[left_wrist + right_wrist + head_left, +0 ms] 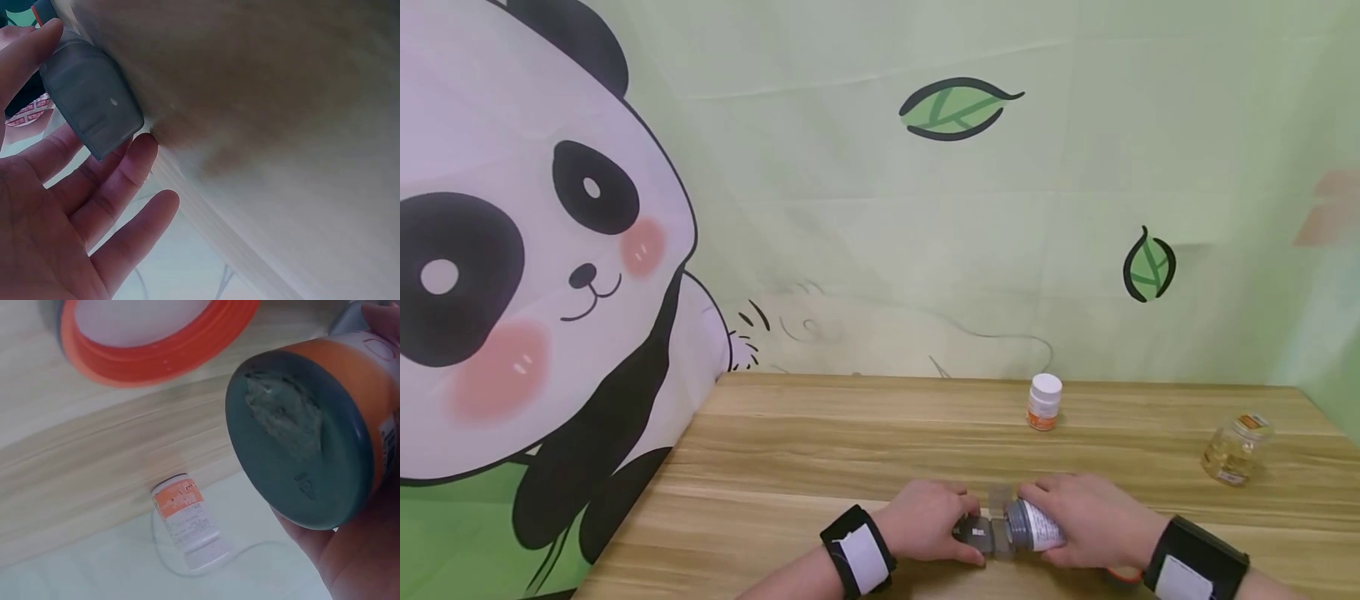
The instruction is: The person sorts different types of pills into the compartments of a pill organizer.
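Note:
My left hand pinches a small grey plastic pill box between thumb and fingers, low over the table. See-through flaps stick out from the box toward the right. In the left wrist view the box shows a smooth, rounded grey end. My right hand grips a dark grey bottle with a white and orange label. The bottle lies tilted on its side, its uncapped, threaded neck turned left, close to the flaps. Its dark base faces the right wrist camera. The bottle's contents are hidden.
An orange-rimmed lid lies inside up beside my right wrist, mostly covered in the head view. A white bottle with an orange label stands at the table's back. Farther right is a clear jar with yellowish contents. A panda-print cloth hangs behind.

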Available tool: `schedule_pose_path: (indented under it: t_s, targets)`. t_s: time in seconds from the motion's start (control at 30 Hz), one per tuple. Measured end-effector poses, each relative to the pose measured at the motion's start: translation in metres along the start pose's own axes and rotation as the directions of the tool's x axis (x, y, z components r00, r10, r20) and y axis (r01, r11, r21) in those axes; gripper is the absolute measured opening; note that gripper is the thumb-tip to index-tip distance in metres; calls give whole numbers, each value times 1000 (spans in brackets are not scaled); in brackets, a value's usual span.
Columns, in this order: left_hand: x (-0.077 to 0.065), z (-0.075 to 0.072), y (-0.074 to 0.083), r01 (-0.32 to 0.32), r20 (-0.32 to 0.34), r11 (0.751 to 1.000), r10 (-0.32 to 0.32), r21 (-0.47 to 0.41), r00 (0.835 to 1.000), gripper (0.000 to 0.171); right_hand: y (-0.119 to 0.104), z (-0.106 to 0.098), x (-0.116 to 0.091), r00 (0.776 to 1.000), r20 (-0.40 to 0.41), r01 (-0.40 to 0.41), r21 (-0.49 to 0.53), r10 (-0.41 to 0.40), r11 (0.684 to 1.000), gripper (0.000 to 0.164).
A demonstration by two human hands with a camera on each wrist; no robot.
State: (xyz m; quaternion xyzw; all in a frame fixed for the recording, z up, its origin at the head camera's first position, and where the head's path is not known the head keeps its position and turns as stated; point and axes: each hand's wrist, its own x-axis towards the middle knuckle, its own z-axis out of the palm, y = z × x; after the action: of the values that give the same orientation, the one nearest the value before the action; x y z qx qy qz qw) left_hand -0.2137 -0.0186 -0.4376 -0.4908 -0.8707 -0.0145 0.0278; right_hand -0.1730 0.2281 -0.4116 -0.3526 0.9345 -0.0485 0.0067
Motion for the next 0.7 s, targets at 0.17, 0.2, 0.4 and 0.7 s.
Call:
schedule_pose_path:
  t_s: [0.17, 0.2, 0.4, 0.7]
  targets:
    - [1, 0, 0, 0, 0, 1000, 0, -5, 1000, 43, 1, -3, 3, 999, 40, -2, -4, 3, 1000, 59]
    - [1, 0, 0, 0, 1, 1000, 0, -5, 1000, 43, 1, -3, 3, 999, 48, -5, -4, 5, 1000, 58]
    - [2, 1, 0, -1, 4, 1000, 1, 0, 1000, 44, -1, -5, 6, 997, 72, -17, -20, 19, 1000, 60]
    - [2, 0, 0, -11, 12, 1000, 11, -8, 1000, 43, -3, -9, 7, 997, 80, -7, -46, 11, 999, 62]
